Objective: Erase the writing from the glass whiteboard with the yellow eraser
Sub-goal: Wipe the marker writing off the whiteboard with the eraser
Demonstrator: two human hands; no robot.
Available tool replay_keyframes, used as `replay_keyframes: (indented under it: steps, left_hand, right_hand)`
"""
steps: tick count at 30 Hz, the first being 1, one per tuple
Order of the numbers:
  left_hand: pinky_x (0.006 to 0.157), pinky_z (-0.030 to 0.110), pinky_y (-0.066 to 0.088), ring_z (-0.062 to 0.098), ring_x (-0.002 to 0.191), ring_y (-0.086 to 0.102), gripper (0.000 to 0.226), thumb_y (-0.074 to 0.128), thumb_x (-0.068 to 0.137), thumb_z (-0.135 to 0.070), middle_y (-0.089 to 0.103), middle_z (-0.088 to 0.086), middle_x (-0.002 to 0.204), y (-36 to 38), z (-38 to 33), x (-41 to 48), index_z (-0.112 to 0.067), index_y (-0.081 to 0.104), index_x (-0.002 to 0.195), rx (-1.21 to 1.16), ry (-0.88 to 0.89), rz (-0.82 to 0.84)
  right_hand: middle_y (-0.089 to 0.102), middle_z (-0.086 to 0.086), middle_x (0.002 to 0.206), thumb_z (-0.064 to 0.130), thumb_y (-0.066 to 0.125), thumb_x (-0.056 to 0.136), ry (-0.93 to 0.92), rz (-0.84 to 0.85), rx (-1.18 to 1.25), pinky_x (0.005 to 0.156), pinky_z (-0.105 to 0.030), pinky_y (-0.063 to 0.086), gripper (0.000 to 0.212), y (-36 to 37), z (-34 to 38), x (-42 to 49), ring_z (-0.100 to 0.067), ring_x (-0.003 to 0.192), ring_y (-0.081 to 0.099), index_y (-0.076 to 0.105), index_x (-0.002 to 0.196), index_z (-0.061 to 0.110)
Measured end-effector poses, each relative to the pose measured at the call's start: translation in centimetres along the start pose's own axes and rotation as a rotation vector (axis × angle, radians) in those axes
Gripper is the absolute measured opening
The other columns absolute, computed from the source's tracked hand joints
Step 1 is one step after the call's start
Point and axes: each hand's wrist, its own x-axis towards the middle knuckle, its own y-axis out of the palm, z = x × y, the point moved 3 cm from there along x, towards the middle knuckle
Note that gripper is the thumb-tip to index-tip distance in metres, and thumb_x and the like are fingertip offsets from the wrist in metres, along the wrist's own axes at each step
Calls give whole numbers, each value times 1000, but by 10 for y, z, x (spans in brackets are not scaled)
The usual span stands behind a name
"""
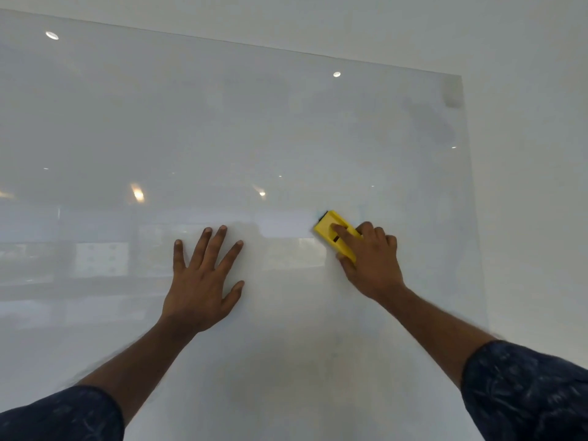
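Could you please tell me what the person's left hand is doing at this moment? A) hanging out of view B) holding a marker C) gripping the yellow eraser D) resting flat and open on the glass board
D: the left hand lies spread, fingers open, on the glass whiteboard, while the right hand holds the yellow eraser.

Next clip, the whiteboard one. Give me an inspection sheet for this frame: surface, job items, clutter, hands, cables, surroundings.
Surface: glass whiteboard, glossy, reflecting ceiling lights; no legible writing, only faint bluish traces near the eraser and a grey smudge at the top right corner.
Job's things: yellow eraser pressed on the glass, tilted.
Clutter: nothing seen.
Hands: left hand flat on the glass, fingers spread; right hand gripping the eraser.
Cables: nothing seen.
Surroundings: pale wall above and right of the board; dark patterned sleeves.
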Motion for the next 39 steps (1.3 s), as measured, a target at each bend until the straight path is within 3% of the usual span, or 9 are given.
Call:
replay_keyframes:
  steps: [6,11,15,22,30,37,39]
  left_hand:
    - [115,71,18,34,152,22,69,34,91,-53,24,17,165,-3,-21,10,-21,43,151,-18,34,18]
    - [114,73,16,34,153,20,69,35,91,-54,22,16,165,-3,-26,16,-22,43,151,-20,17,33]
    - [115,73,14,35,153,19,69,35,91,-55,20,15,166,0,-29,18,-23,42,152,-14,3,29]
    - [114,72,20,36,152,21,71,34,90,-56,22,15,165,-3,-27,18,-23,41,152,13,23,48]
    - [115,72,15,35,153,18,71,36,90,-55,20,15,166,-2,-29,17,-22,39,153,-5,2,50]
    - [115,71,17,35,153,19,71,34,90,-55,18,14,167,-3,-26,16,-23,38,154,5,22,54]
    - [116,70,16,34,154,17,72,33,90,-56,17,13,167,-3,-26,16,-24,36,154,9,18,68]
  right_hand:
    - [56,-6,104,42,63,80,-295,60,3,74,-41,38,56,16,18,-67,-29,82,53,49,134,35]
    - [54,-9,106,44,63,82,-65,9,-79,77,-41,35,58,-5,-13,-8,-32,89,54,47,138,36]
    - [48,-8,114,45,55,88,9,33,-81,83,-42,32,56,-12,-4,33,-30,98,49,40,141,36]
    - [57,-9,103,40,69,79,-185,20,-42,73,-42,39,57,-2,-1,-25,-32,83,54,53,133,31]
    - [46,-10,120,48,55,90,9,58,-39,87,-43,34,59,-16,-12,50,-31,106,48,35,144,38]
    - [55,-9,109,41,67,81,-228,50,-25,79,-42,36,58,-3,6,-7,-31,90,53,49,136,35]
    - [56,-10,107,40,68,81,-194,47,-54,77,-42,37,58,-5,-16,-6,-32,89,55,50,135,36]
